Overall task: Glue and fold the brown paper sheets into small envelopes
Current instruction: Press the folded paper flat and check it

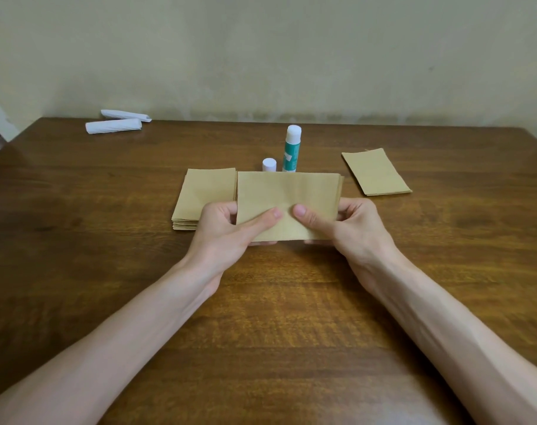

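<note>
Both hands, left [227, 228] and right [343, 225], pinch one brown sheet [287, 194].

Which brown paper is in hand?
The middle sheet, pinched by left hand and right hand; the left stack and right pile lie on the table.

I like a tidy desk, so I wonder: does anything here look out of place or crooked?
Nothing is spilled or damaged. The small brown pile on the right lies turned at an angle, unlike the squarer stack on the left. Two white rolls lie far off at the back left, apart from the work.
</note>
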